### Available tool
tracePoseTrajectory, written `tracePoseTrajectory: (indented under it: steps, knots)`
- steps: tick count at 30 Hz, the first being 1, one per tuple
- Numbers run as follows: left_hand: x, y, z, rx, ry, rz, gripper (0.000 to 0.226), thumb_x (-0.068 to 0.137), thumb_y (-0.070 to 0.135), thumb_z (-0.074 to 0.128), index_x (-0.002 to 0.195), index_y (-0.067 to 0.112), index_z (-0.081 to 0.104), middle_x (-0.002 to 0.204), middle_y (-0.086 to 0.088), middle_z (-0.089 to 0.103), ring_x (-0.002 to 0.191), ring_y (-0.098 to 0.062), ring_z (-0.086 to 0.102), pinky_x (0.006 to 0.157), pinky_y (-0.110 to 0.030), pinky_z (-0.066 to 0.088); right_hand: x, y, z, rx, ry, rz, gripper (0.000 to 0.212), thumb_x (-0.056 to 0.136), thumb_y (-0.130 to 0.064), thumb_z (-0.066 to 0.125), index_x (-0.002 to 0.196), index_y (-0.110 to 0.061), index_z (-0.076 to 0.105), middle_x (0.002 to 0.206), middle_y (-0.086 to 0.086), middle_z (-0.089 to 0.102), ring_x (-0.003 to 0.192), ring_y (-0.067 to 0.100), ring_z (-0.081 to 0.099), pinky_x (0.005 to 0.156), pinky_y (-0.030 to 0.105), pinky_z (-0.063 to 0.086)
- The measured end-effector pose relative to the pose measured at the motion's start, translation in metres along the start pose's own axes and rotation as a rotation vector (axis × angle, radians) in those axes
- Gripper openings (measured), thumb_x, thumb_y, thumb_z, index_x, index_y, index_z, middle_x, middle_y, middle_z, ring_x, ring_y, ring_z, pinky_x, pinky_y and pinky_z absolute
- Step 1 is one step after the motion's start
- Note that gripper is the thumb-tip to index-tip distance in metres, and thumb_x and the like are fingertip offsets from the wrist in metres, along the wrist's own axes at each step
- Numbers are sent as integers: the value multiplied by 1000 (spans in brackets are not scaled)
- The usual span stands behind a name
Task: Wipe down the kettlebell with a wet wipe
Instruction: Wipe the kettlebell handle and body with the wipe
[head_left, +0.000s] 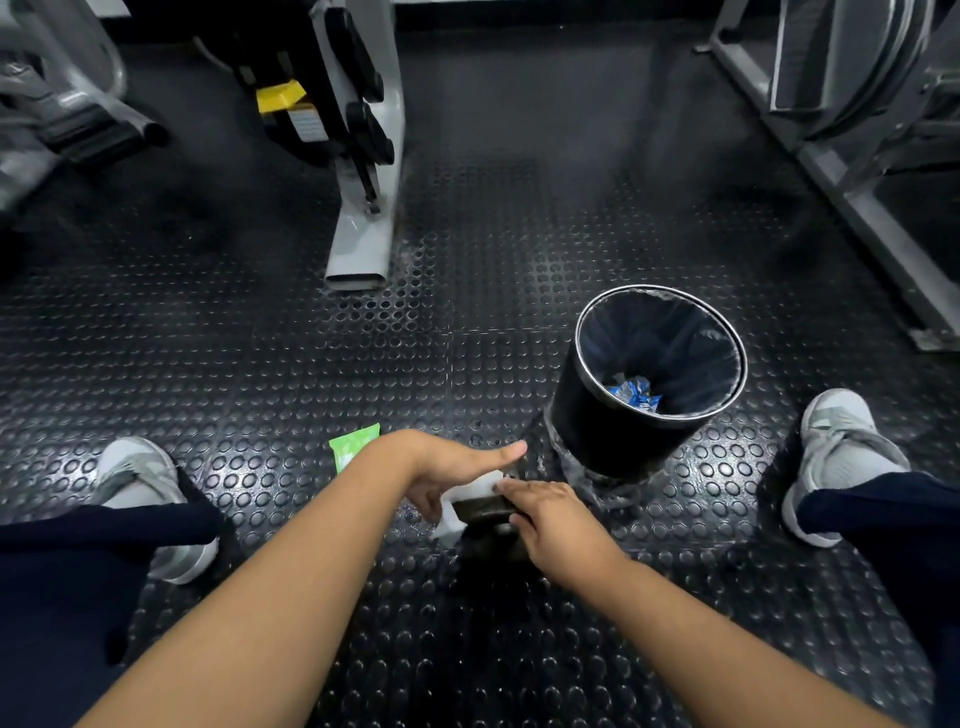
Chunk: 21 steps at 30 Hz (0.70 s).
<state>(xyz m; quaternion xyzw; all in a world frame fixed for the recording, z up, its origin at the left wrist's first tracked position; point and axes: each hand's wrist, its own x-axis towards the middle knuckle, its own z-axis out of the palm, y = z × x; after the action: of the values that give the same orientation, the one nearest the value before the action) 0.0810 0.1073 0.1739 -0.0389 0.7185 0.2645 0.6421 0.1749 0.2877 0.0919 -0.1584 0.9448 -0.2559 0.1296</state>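
Kettlebell (483, 512) sits on the studded rubber floor (311, 364) between the person's spread legs. It is dark and mostly covered by both hands, so its shape and handle are hard to make out.

The left hand (452, 467) reaches in with its thumb stretched straight toward the bin (587, 415) and its fingers bent down over a white wipe (470, 491). The wipe drapes across the kettlebell's top and left side. The hand appears to grip the wipe against the metal, though its fingertips are partly hidden.

The right hand (553, 522) lies on the kettlebell's right side with its fingers curled over it, one fingertip touching the wipe's edge. It looks to be steadying the weight.

A green pack (354, 447) lies on the floor just beyond the left wrist. The lined bin stands near, to the right and beyond the hands, with a blue wrapper (636, 392) inside.

The step in hand seems to be the wiping itself, with much of the surface likely not yet covered. To do it well:
- The right hand should hold the weight firm so it neither rolls nor tips.
- The left hand should draw the wipe with broad, flat contact rather than a bunched corner.
- Working from the handle down over the body would avoid dragging grime back onto cleaned metal.
- The patch under the right hand needs uncovering in turn, so the grip will have to shift.
- The base needs a tilt to reach.
- Refolding the wipe to a fresh face would help once it greys.
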Motion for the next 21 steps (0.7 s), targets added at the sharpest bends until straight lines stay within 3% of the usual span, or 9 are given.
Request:
tracePoseTrajectory:
  steps: [3,6,9,11,13,15,16,18,21]
  knots:
    - [9,-3,7,44,50,8,125,60,107,28,142,19,60,152,-10,52,134,-31,55,110,-45,44,0,-1,0,-7,-2,0,46,101,-20,52,147,-22,54,152,-7,54,142,11,45,119,27,25]
    - [30,-20,26,182,293,20,134,56,110,15,142,17,60,153,-9,52,136,-29,52,117,-47,36,0,-1,2,-14,-8,-2,42,99,-20,51,141,-25,56,143,-7,61,136,13,50,116,29,28]
    - [45,-42,37,82,435,33,139,52,112,16,138,14,63,149,-14,55,135,-31,53,117,-48,37,0,1,3,-7,-14,14,47,101,-22,51,149,-24,51,153,-7,53,143,12,43,120,29,23]
    - [48,-52,37,-38,408,68,133,57,111,22,129,8,67,140,-22,60,130,-36,58,113,-47,41,0,2,3,0,-12,26,51,103,-23,51,154,-24,46,158,-8,47,148,10,38,122,26,18]
    - [45,-57,36,-186,318,102,125,59,110,28,137,19,63,150,-21,50,139,-38,49,118,-51,34,0,1,3,0,-6,24,53,104,-22,50,156,-24,43,160,-9,43,149,8,35,122,25,16]
    - [37,-56,30,-304,204,144,117,61,107,35,154,36,43,166,-9,30,151,-32,33,123,-51,24,-1,1,3,1,-4,23,53,104,-22,49,157,-24,41,161,-9,42,150,8,33,122,24,15]
    - [32,-55,24,-332,151,164,117,63,105,39,159,39,32,168,-5,26,150,-29,36,122,-51,27,0,1,2,-2,-5,22,53,104,-22,49,157,-24,41,161,-9,42,150,8,33,122,25,15]
    - [21,-53,8,-341,91,193,114,68,100,45,161,37,26,165,-6,32,137,-28,53,115,-49,40,1,1,2,-1,-10,25,53,104,-22,48,157,-25,42,161,-10,42,150,8,34,122,26,16]
    - [6,-47,-12,-342,10,203,110,69,96,53,155,30,38,154,-12,50,106,-26,72,99,-47,55,1,3,3,5,-7,28,52,104,-23,49,156,-25,42,161,-10,42,150,8,34,124,28,18]
